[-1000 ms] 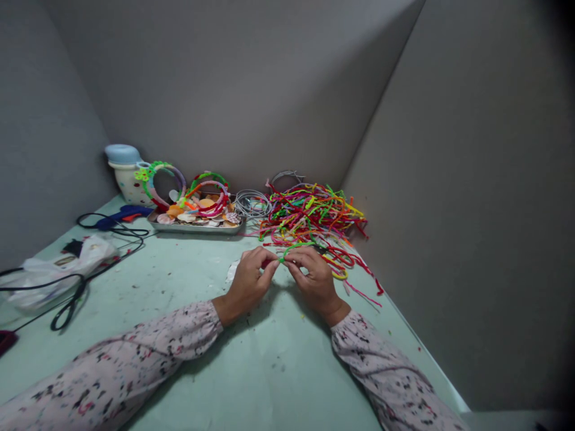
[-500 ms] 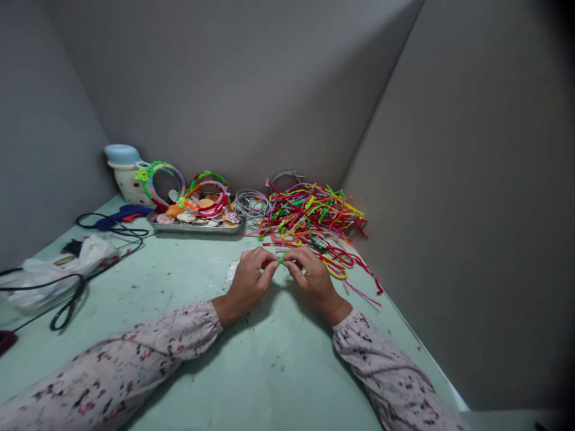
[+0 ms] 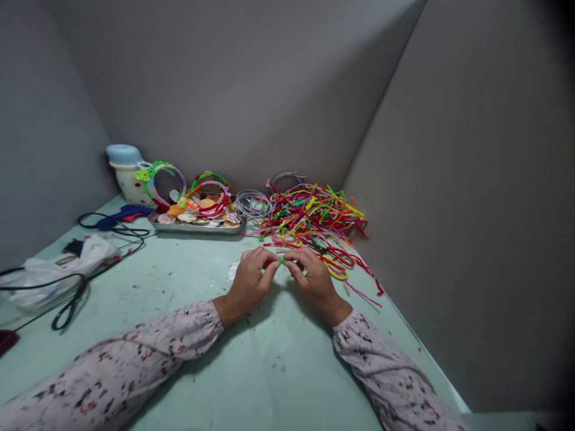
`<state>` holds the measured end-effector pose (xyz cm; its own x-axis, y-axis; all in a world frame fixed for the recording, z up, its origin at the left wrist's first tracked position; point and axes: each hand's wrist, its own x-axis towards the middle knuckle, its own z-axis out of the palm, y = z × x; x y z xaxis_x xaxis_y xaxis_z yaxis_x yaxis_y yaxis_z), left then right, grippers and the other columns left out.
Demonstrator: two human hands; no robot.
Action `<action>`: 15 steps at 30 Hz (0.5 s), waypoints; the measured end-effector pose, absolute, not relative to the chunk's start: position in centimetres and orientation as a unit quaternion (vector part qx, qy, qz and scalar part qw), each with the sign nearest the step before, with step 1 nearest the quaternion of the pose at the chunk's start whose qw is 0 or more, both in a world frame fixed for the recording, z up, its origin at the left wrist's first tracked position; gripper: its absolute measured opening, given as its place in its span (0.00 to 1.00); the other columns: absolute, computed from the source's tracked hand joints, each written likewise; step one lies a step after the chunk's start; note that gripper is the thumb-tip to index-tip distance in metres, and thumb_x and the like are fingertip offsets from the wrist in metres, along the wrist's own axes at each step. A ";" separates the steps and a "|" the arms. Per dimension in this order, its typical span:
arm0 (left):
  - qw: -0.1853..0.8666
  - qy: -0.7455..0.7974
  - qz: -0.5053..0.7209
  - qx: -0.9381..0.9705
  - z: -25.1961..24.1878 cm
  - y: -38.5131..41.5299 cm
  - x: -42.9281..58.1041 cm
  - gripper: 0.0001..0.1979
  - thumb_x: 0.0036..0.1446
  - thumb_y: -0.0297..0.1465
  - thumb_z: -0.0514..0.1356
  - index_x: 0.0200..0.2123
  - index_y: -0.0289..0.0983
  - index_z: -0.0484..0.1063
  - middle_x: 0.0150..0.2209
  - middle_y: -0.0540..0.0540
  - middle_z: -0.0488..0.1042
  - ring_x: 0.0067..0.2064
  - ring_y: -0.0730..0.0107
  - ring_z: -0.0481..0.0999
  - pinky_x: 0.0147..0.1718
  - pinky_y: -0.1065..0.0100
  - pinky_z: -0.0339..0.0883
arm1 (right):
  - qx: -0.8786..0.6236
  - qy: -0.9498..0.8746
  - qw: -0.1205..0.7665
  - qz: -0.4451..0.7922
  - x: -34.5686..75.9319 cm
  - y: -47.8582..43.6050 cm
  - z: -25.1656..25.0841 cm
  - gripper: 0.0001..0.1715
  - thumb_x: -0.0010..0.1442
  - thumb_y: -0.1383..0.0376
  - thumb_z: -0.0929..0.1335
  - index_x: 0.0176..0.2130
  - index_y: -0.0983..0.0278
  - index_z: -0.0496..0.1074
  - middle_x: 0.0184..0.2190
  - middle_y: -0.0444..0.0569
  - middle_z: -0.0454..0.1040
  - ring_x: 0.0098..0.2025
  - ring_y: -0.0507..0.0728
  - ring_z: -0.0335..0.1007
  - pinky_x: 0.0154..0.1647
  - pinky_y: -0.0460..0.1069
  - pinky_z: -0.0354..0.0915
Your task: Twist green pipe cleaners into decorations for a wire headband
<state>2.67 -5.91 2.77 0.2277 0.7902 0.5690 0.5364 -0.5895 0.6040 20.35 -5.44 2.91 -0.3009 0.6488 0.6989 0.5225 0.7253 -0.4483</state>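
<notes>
Together, left hand and right hand pinch a mostly hidden green strand.

Plain grey walls enclose a pale green counter on three sides. The left wall has a cool, bluish cast and meets the back wall in a soft, slanting corner. The right wall looks slightly warmer, and a sharp dark seam marks where it joins the back one. Dim, diffuse light falls unevenly: a broad diagonal shadow darkens the back wall beside that seam. The counter's surface carries small dark specks and smudges. Below the right wall, a greyish strip shows, its nature unclear.
</notes>
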 end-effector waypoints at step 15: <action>0.136 0.427 0.448 0.774 3.0 -6.0 2.6 0.06 0.63 0.31 0.55 0.34 0.37 0.70 0.33 0.48 0.72 0.38 0.66 0.70 0.43 0.61 0.59 | -0.382 -0.797 0.455 0.106 20.3 -5.5 3.3 0.07 0.63 0.68 0.65 0.40 0.62 0.73 0.38 0.51 0.74 0.43 0.57 0.70 0.45 0.52 0.67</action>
<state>2.64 -6.03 2.96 0.2348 0.7821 0.5773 0.5384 -0.5991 0.5926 20.27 -5.46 3.34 -0.2944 0.7058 0.6444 0.5123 0.6857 -0.5170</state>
